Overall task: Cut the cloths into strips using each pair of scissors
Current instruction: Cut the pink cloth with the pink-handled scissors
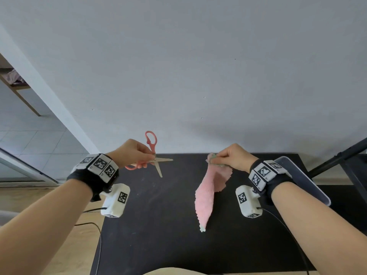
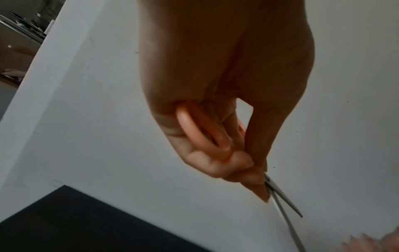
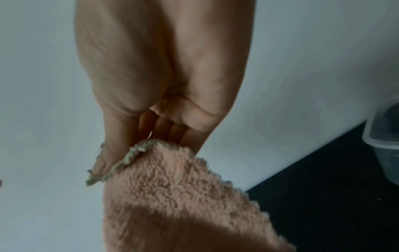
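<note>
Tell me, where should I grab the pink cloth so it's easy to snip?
Pinch the pink cloth at its top corner, coming from the right, like the right hand does. It then hangs down long and free, leaving its left edge clear for the open scissors in the left hand.

No legible words, brands or numbers anywhere. Only signs: black-and-white square fiducial markers on white blocks of left wristband (image 1: pixel 99 164) and right wristband (image 1: pixel 265 172), plus one on each white camera housing below wrists (image 1: pixel 116 199) (image 1: pixel 247 200). Tiny print beside markers too small to read. Scissors (image 1: pixel 153 155), pink cloth (image 1: pixel 208 193), bench (image 1: pixel 158 225): no visible markings.
</note>
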Action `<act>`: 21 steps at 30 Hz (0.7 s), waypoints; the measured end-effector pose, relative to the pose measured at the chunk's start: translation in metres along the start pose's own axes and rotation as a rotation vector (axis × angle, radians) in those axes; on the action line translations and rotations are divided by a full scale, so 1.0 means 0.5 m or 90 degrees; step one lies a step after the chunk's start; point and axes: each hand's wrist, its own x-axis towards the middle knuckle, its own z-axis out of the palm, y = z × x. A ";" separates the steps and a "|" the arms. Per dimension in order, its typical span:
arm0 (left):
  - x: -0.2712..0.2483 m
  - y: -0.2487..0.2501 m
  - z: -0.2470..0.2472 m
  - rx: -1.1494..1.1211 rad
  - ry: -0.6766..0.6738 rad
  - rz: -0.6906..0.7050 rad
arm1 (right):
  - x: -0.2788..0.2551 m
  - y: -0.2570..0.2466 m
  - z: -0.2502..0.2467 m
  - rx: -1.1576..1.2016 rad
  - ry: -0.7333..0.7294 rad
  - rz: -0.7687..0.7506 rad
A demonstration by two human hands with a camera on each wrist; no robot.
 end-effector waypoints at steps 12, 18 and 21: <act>0.000 0.059 0.089 0.015 -0.096 0.055 | 0.020 -0.094 0.081 0.121 -0.092 -0.052; 0.000 0.063 0.104 -0.013 -0.067 0.057 | 0.030 -0.104 0.098 0.114 -0.115 -0.049; -0.001 0.064 0.111 -0.060 -0.041 0.056 | 0.029 -0.106 0.104 0.073 -0.091 -0.054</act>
